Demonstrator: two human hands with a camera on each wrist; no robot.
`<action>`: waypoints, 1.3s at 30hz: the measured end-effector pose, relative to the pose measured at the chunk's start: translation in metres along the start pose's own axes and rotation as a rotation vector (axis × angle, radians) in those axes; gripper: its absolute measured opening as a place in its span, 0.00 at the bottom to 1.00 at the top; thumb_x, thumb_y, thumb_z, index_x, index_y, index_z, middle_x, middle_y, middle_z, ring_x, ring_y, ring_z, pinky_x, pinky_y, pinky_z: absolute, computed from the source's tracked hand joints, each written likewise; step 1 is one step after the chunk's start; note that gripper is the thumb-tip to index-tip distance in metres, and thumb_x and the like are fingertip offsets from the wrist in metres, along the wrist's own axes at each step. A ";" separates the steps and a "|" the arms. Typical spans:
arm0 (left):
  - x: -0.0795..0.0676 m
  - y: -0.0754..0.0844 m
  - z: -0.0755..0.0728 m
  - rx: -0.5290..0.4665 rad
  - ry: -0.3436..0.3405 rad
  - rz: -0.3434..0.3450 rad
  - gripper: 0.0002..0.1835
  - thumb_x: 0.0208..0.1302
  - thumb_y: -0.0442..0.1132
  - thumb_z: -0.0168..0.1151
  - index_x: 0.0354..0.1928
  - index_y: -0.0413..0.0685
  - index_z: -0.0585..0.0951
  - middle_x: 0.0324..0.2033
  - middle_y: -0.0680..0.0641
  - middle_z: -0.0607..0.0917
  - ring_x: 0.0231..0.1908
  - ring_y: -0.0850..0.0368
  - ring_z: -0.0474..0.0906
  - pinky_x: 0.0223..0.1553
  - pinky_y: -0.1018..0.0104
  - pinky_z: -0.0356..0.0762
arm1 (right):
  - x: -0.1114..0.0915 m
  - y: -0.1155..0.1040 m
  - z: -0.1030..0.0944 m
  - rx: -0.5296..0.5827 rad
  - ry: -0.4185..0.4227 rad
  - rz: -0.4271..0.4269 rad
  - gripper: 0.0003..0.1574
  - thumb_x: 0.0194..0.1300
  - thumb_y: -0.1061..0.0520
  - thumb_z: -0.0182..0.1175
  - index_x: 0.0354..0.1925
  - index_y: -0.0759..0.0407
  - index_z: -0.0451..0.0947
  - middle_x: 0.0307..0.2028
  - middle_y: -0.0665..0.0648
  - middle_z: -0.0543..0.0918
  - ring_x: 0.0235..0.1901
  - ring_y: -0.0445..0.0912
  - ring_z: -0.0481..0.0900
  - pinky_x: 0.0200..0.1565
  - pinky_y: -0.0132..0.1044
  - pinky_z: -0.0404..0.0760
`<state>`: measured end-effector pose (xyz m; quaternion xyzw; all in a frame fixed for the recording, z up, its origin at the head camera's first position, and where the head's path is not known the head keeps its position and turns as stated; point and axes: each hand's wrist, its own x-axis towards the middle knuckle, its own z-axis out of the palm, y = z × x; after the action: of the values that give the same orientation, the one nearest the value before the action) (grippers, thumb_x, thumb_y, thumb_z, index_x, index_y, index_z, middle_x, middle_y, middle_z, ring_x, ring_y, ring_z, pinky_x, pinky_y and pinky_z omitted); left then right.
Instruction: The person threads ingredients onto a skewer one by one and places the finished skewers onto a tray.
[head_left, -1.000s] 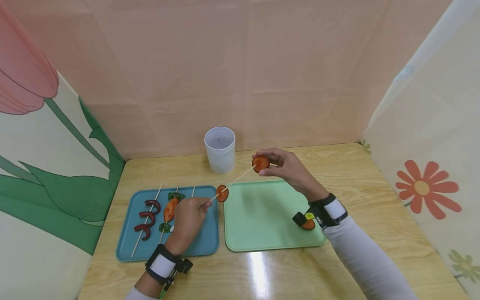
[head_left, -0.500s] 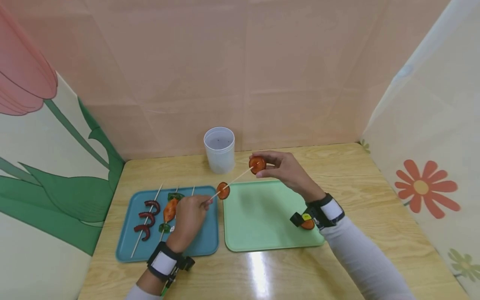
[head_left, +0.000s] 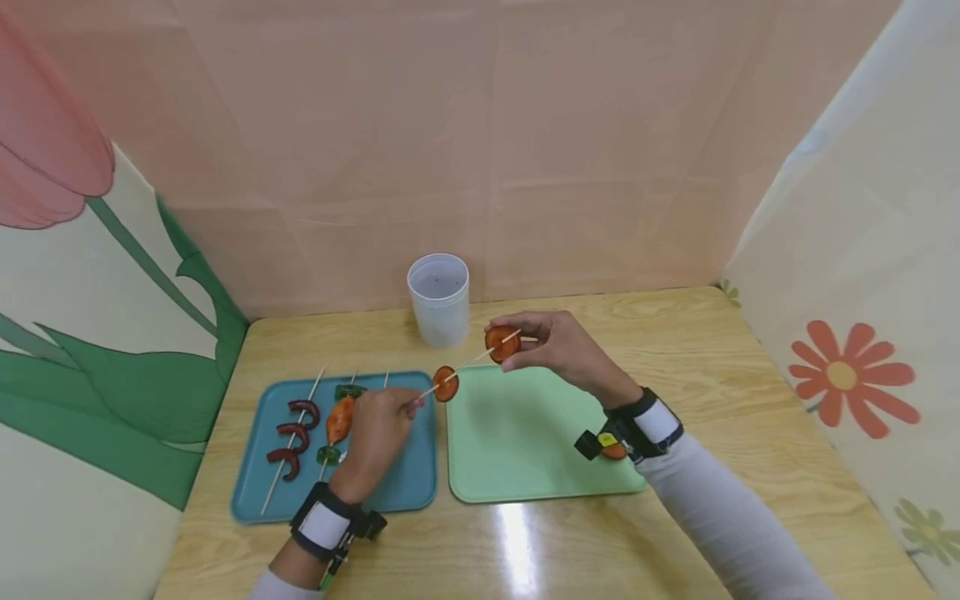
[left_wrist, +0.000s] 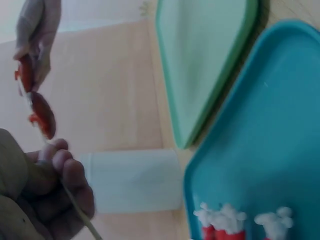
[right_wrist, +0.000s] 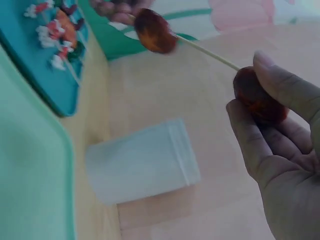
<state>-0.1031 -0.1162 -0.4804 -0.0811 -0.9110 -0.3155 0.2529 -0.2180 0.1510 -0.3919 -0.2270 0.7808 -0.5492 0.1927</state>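
My left hand (head_left: 378,433) pinches a thin wooden skewer (head_left: 470,364) near its lower end, above the blue tray. A round reddish-brown slice (head_left: 446,384) is threaded on the skewer just beyond those fingers. Farther along, my right hand (head_left: 566,346) holds a second round slice (head_left: 501,343) between thumb and fingers, and the skewer's tip sticks out past it. The right wrist view shows this slice (right_wrist: 257,95) gripped at its edge, apart from the other slice (right_wrist: 155,31). Another reddish piece (head_left: 614,451) lies on the green tray, partly hidden by the right wrist camera.
On the blue tray (head_left: 412,487) lie a skewer of dark red curled pieces (head_left: 292,437) and one with green and orange pieces (head_left: 340,419). White-and-red pieces (left_wrist: 227,220) show there too. A green tray (head_left: 540,433) sits beside it; a white cup (head_left: 440,308) stands behind.
My right hand has moved left and slightly down, sliding its slice along the skewer so the tip now pokes through. The left hand has barely moved.
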 end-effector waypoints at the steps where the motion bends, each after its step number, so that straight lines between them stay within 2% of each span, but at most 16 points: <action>1: 0.000 0.000 0.000 0.010 -0.003 0.010 0.10 0.52 0.23 0.75 0.33 0.46 0.92 0.27 0.48 0.92 0.29 0.57 0.89 0.28 0.60 0.86 | 0.000 0.001 0.002 0.008 -0.016 -0.007 0.38 0.53 0.57 0.79 0.63 0.53 0.81 0.59 0.60 0.85 0.52 0.52 0.87 0.48 0.40 0.89; 4: -0.001 -0.001 0.001 0.028 -0.017 0.026 0.10 0.52 0.24 0.75 0.34 0.45 0.92 0.27 0.48 0.92 0.30 0.56 0.89 0.28 0.59 0.86 | 0.001 0.007 0.010 0.038 -0.038 -0.011 0.38 0.53 0.59 0.79 0.63 0.55 0.81 0.59 0.59 0.84 0.52 0.52 0.87 0.48 0.40 0.89; 9: -0.004 -0.003 0.001 0.012 -0.034 0.007 0.12 0.51 0.21 0.74 0.35 0.43 0.92 0.29 0.46 0.92 0.31 0.55 0.90 0.29 0.60 0.87 | 0.003 0.012 0.016 0.083 -0.031 -0.006 0.39 0.52 0.60 0.79 0.63 0.57 0.80 0.60 0.60 0.84 0.52 0.51 0.87 0.48 0.40 0.89; 15: -0.006 -0.007 0.002 0.005 -0.003 0.032 0.08 0.54 0.24 0.74 0.35 0.43 0.92 0.28 0.45 0.92 0.30 0.53 0.90 0.30 0.58 0.87 | 0.004 0.010 0.018 0.085 -0.045 -0.004 0.39 0.50 0.61 0.79 0.62 0.56 0.81 0.58 0.63 0.84 0.49 0.52 0.89 0.47 0.42 0.90; 21: -0.005 -0.006 0.004 0.011 0.019 0.036 0.09 0.52 0.22 0.74 0.33 0.42 0.92 0.28 0.46 0.92 0.30 0.54 0.90 0.29 0.58 0.88 | 0.003 0.014 0.018 0.069 -0.015 -0.011 0.40 0.51 0.57 0.80 0.63 0.54 0.81 0.59 0.59 0.84 0.51 0.50 0.88 0.48 0.40 0.89; 24: -0.002 -0.002 0.007 -0.023 0.006 0.038 0.09 0.55 0.23 0.73 0.34 0.43 0.92 0.27 0.47 0.91 0.28 0.57 0.89 0.27 0.62 0.86 | 0.003 0.016 0.018 0.135 0.019 -0.057 0.39 0.56 0.57 0.77 0.65 0.54 0.79 0.62 0.60 0.83 0.53 0.49 0.86 0.50 0.36 0.88; 27: 0.002 0.003 0.009 -0.083 -0.010 0.037 0.11 0.57 0.21 0.70 0.35 0.43 0.92 0.27 0.48 0.91 0.28 0.61 0.87 0.26 0.66 0.85 | 0.003 0.016 0.020 0.273 0.046 -0.134 0.34 0.64 0.61 0.72 0.67 0.57 0.76 0.63 0.64 0.80 0.58 0.50 0.83 0.55 0.36 0.86; 29: 0.004 0.007 0.009 -0.114 -0.003 0.034 0.13 0.56 0.18 0.67 0.35 0.42 0.92 0.28 0.48 0.91 0.28 0.62 0.87 0.27 0.67 0.85 | 0.004 0.015 0.021 0.367 0.048 -0.187 0.32 0.67 0.65 0.67 0.68 0.60 0.75 0.64 0.65 0.79 0.61 0.51 0.80 0.59 0.37 0.84; 32: 0.007 0.012 0.008 -0.126 0.028 0.043 0.15 0.53 0.16 0.67 0.34 0.41 0.91 0.29 0.47 0.92 0.30 0.61 0.88 0.29 0.66 0.87 | 0.005 0.012 0.023 0.443 0.054 -0.235 0.29 0.69 0.68 0.64 0.67 0.63 0.75 0.63 0.64 0.80 0.64 0.50 0.79 0.62 0.38 0.82; 36: 0.010 0.018 0.008 -0.096 0.059 0.061 0.10 0.56 0.19 0.69 0.35 0.39 0.91 0.28 0.46 0.91 0.30 0.58 0.89 0.29 0.63 0.87 | 0.004 0.006 0.023 0.453 0.091 -0.258 0.28 0.67 0.70 0.64 0.65 0.64 0.76 0.59 0.58 0.84 0.63 0.49 0.81 0.61 0.36 0.82; 39: 0.011 0.021 0.008 -0.058 0.063 0.065 0.06 0.59 0.23 0.71 0.35 0.39 0.91 0.28 0.45 0.91 0.30 0.57 0.89 0.29 0.63 0.87 | 0.000 -0.001 0.024 0.410 0.122 -0.249 0.30 0.65 0.67 0.68 0.65 0.66 0.76 0.56 0.54 0.87 0.59 0.47 0.83 0.57 0.35 0.85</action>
<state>-0.1098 -0.0943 -0.4687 -0.1078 -0.8899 -0.3360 0.2891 -0.2042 0.1324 -0.3984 -0.2444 0.6293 -0.7282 0.1181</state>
